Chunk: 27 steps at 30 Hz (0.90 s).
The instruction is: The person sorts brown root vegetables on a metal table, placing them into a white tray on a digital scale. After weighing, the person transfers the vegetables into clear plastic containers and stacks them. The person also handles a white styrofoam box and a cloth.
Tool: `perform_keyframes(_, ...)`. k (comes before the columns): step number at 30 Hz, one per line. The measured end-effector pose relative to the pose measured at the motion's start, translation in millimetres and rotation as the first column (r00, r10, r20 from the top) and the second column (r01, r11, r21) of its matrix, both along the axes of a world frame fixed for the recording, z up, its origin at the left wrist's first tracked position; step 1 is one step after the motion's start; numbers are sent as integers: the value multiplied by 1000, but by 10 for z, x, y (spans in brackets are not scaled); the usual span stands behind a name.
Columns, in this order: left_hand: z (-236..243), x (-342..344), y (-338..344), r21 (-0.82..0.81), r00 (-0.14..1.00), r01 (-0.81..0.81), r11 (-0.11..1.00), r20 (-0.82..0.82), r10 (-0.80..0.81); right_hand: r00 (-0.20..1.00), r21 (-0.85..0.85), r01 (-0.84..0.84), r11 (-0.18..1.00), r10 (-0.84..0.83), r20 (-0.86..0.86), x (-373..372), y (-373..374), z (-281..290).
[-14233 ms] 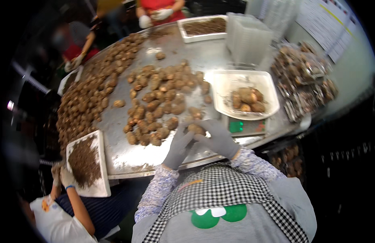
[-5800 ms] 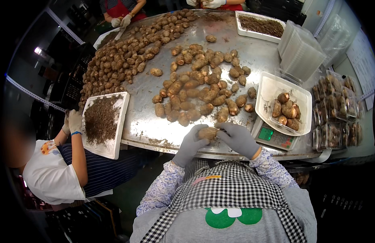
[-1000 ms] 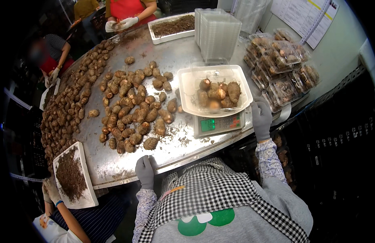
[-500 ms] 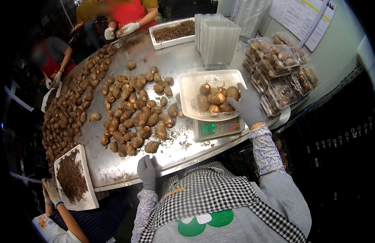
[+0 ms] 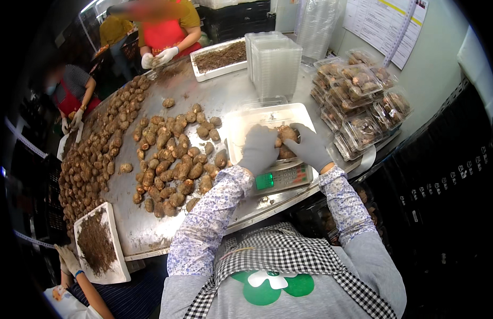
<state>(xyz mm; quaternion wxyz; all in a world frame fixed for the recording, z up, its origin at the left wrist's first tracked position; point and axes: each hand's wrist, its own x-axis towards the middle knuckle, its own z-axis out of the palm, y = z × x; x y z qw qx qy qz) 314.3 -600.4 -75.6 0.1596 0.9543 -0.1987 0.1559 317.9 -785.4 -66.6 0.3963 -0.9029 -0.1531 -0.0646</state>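
Both my gloved hands are over a clear punnet of brown tubers (image 5: 287,136) inside a white tray (image 5: 297,112) on a digital scale (image 5: 284,178). My left hand (image 5: 257,149) is at the punnet's left, its fingers curled down among the contents; what they grip is hidden. My right hand (image 5: 308,144) curves round a tuber at the right, thumb and fingers against it. Left of the scale, loose tubers (image 5: 165,164) lie spread on the steel table (image 5: 145,238).
Co-workers (image 5: 166,32) stand across and left. Soil trays (image 5: 108,239) sit along the edges. Stacked empty containers (image 5: 273,69) and filled punnets (image 5: 358,127) are at right, beside a wall with papers. A larger tuber heap (image 5: 92,159) covers the table's left.
My left hand has moved from the table's front edge up to the punnet on the scale. My right hand has closed in over the tubers. The view has shifted slightly.
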Motion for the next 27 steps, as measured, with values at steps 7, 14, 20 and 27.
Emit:
perform_keyframes(7, 173, -247, 362, -754, 933, -353, 553, -328, 148, 978, 99, -140, 985, 123, 167, -79, 119, 164)
perform_keyframes(14, 73, -365, 403, -840, 956, -293, 456, -251, 153, 953, -163, -303, 939, 298, -50, 38, 256, 197)
perform_keyframes(20, 39, -364, 486, -852, 970, -237, 467, -232, 70, 972, 256, -55, 965, -7, 236, 16, -49, 132)
perform_keyframes(27, 263, -293, -2, -496, 975, 219, 840, 72, -212, 990, 432, 80, 898, -120, 68, -39, -311, 53)
